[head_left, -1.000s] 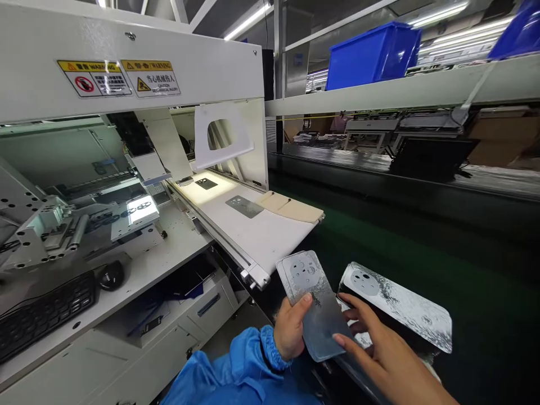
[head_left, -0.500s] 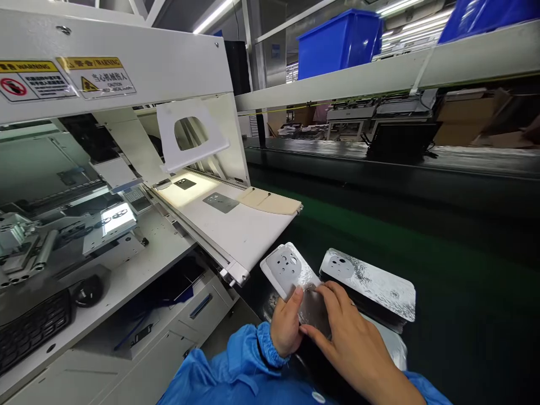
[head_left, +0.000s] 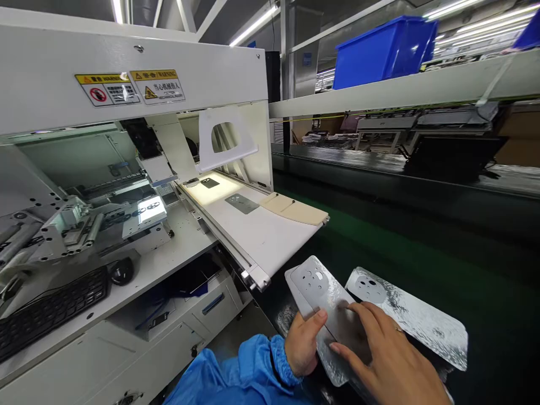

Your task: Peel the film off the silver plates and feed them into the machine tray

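Observation:
My left hand (head_left: 302, 344) is closed on the left edge of a silvery phone back panel (head_left: 297, 289), thumb on top. A second phone back panel (head_left: 331, 292) overlaps it, shifted to the right, with round camera holes at its far end. My right hand (head_left: 390, 354) grips this upper panel between thumb and fingers across its width. Beside the right hand lies a stack of phone back panels (head_left: 415, 309), its top one covered in wrinkled shiny film.
A white conveyor (head_left: 253, 242) carries a phone panel (head_left: 242, 203) and a beige plate (head_left: 293, 207). To the left are a white machine (head_left: 219, 73), a keyboard (head_left: 54, 306) and a mouse (head_left: 121, 271). A dark green belt (head_left: 405, 236) runs behind; a blue bin (head_left: 383, 53) sits above.
The two held panels have slid apart sideways, so more of the lower one shows. My view has turned left, shifting the scene rightward in the picture.

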`<state>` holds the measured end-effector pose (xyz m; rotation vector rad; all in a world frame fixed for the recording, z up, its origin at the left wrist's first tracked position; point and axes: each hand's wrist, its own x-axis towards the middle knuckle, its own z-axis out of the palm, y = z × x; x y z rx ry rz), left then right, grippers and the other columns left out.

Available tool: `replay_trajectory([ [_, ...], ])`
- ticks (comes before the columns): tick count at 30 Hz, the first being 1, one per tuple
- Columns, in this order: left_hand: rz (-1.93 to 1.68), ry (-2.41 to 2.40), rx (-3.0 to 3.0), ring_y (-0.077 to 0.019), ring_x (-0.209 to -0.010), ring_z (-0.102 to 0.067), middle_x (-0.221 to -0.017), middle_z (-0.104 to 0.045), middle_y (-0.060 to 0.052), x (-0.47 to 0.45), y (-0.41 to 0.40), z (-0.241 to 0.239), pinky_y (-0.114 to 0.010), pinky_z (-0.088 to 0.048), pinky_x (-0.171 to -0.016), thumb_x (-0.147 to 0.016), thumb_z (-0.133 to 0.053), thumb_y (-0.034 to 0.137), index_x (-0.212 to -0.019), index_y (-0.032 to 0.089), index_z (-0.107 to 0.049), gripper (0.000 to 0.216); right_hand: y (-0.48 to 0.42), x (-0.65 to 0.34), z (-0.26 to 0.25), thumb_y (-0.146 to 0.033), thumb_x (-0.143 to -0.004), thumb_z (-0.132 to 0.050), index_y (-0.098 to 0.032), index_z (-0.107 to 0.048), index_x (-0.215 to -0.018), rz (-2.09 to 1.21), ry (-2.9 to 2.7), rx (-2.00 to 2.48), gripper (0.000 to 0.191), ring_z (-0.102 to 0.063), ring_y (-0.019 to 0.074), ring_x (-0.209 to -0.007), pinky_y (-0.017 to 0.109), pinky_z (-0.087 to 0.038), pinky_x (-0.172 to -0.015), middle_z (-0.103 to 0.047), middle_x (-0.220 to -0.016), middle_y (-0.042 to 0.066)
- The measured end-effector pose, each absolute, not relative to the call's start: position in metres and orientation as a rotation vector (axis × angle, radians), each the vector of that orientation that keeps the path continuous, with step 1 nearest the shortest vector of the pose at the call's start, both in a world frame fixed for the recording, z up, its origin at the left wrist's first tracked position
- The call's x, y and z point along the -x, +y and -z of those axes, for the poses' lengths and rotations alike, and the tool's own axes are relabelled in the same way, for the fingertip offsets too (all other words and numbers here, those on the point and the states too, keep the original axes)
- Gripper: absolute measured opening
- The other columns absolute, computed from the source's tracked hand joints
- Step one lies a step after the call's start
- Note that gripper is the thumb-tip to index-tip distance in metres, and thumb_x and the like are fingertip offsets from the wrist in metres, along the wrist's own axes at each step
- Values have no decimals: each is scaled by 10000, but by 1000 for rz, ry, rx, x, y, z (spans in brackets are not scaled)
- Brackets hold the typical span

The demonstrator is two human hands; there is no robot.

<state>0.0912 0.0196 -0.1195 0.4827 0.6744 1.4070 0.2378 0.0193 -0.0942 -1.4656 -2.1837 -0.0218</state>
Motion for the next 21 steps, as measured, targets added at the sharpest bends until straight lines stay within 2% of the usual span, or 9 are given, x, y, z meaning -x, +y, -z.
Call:
replay_trajectory([
  [4,-1386,680,-478,-334,-982,-669,-970,-750,-131,-87,18,120,-481,-450,-977,-572,-840,439,-1100,105,-684,643,23,-243,89,-592,-809,-490,-195,-596,-1144,0,-2208,1494,530,-642,280,-914,380,-577,-618,-611,-1153,125],
  [9,-1386,662,-473,-339,-941,-679,-953,-748,-145,-84,17,122,-492,-473,-932,-574,-844,433,-1072,98,-692,619,26,-245,87,-581,-796,-501,-223,-601,-1135,58,-2241,1439,503,-646,306,-907,483,-569,-682,-646,-1103,104],
  [14,-1432,634,-482,-321,-959,-678,-966,-745,-142,-85,18,132,-485,-444,-978,-625,-812,460,-1031,102,-701,552,25,-242,89,-558,-845,-494,-201,-561,-1146,5,-2181,1331,472,-658,247,-899,343,-595,-640,-644,-1087,108],
  [17,-1452,647,-446,-317,-962,-677,-960,-747,-130,-81,19,137,-474,-442,-983,-637,-794,487,-1020,112,-703,543,26,-243,90,-567,-871,-482,-218,-531,-1172,85,-2155,1238,463,-648,247,-957,342,-600,-677,-636,-1115,95],
  [21,-1425,735,-443,-329,-902,-692,-850,-752,-118,-66,17,142,-486,-467,-943,-611,-803,494,-976,105,-704,542,29,-253,94,-589,-880,-471,-256,-504,-1222,95,-2109,1260,478,-609,264,-1054,368,-592,-717,-589,-1218,84],
])
